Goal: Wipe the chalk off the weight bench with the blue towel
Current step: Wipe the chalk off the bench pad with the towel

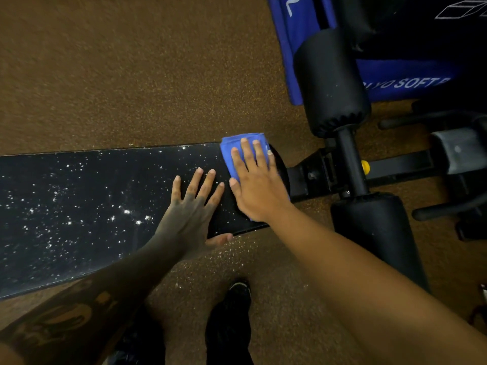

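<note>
Pressing flat, the right hand [257, 189] pins the blue towel [238, 151] to the chalk-flecked weight bench [92, 206] — left hand [189, 214] splayed open beside it, holding nothing.

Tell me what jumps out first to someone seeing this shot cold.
The white chalk specks scattered across the long black weight bench catch the eye first, thickest left of the hands. Next is the bright blue towel, pressed flat under the right hand at the bench's right end, with the left hand spread on the pad beside it. Upper right, a blue box with white lettering sits behind black foam rollers.
</note>
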{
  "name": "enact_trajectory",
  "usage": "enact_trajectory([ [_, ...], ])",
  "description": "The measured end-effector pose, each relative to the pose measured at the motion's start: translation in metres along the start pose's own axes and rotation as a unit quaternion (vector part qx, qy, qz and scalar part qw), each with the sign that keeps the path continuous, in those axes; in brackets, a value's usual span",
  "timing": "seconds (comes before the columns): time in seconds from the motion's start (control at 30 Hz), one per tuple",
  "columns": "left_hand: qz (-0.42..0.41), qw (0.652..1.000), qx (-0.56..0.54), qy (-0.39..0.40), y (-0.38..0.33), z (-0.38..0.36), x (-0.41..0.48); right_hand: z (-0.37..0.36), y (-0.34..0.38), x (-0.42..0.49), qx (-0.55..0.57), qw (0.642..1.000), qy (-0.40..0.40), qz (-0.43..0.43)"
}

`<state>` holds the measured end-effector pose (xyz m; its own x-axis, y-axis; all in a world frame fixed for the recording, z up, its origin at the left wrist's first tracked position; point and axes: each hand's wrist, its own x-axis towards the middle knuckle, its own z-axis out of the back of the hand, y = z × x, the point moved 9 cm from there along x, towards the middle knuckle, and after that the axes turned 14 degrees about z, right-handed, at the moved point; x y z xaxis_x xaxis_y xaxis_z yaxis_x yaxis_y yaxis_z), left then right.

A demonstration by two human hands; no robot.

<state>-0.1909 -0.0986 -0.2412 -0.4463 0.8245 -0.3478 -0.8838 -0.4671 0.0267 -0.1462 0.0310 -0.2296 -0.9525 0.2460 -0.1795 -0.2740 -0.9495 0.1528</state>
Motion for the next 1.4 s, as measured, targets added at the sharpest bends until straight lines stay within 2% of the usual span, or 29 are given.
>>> enact_trajectory([
  [0.07,-0.004,1.000,-0.001,0.003,0.001,-0.002,-0.001,0.002,-0.015,0.000,0.009,1.000,-0.004,-0.003],
  [0.17,-0.010,1.000,-0.004,0.000,0.003,-0.003,-0.001,0.003,-0.039,0.002,0.051,0.991,-0.010,-0.122],
  [0.2,-0.009,1.000,-0.003,-0.002,0.004,-0.004,-0.001,0.004,-0.030,0.004,0.046,0.992,-0.012,-0.120],
  [0.3,-0.009,1.000,0.001,-0.006,0.005,-0.004,-0.002,-0.001,0.009,0.000,-0.003,1.000,0.000,0.012],
  [0.33,-0.010,1.000,0.002,-0.004,0.005,-0.004,-0.001,-0.002,0.010,-0.003,-0.004,0.999,0.000,0.032],
  [0.37,-0.010,1.000,0.001,-0.006,0.005,-0.005,-0.001,-0.001,0.001,-0.003,0.003,1.000,-0.004,0.020],
  [0.47,-0.012,1.000,-0.006,-0.007,0.004,-0.005,0.001,0.001,-0.021,-0.004,0.041,0.994,-0.023,-0.096],
  [0.5,-0.013,1.000,-0.006,-0.007,0.004,-0.006,0.002,0.001,-0.014,-0.003,0.039,0.994,-0.026,-0.098],
  [0.6,-0.014,1.000,-0.001,-0.008,0.005,-0.008,0.002,-0.004,0.016,-0.006,0.004,1.000,-0.009,0.004],
  [0.63,-0.016,1.000,-0.002,-0.006,0.006,-0.008,0.001,-0.004,0.013,-0.008,0.006,1.000,-0.005,0.014],
  [0.77,-0.017,1.000,-0.011,0.001,0.011,-0.007,0.002,-0.004,-0.015,-0.014,0.044,0.993,-0.018,-0.111],
  [0.9,-0.018,1.000,-0.003,-0.002,0.017,-0.006,0.002,-0.008,0.019,-0.024,0.021,0.999,-0.006,-0.031],
  [0.93,-0.019,1.000,-0.002,-0.001,0.017,-0.006,0.003,-0.007,0.013,-0.028,0.022,0.999,-0.006,-0.038],
  [1.03,-0.025,1.000,0.003,0.004,0.016,-0.007,0.004,-0.007,-0.008,-0.041,0.046,0.986,-0.020,-0.156],
  [1.07,-0.025,1.000,0.002,0.003,0.016,-0.008,0.003,-0.009,-0.001,-0.044,0.050,0.984,-0.025,-0.167],
  [1.2,-0.023,1.000,-0.001,0.001,0.017,-0.008,0.004,-0.019,0.034,-0.058,0.023,0.997,-0.001,-0.073],
  [1.33,-0.031,1.000,0.001,0.001,0.017,-0.008,0.004,-0.018,0.015,-0.072,0.036,0.978,-0.026,-0.203],
  [1.4,-0.037,0.999,-0.003,-0.007,0.018,-0.006,0.003,-0.024,0.041,-0.071,0.036,0.986,-0.021,-0.163],
])
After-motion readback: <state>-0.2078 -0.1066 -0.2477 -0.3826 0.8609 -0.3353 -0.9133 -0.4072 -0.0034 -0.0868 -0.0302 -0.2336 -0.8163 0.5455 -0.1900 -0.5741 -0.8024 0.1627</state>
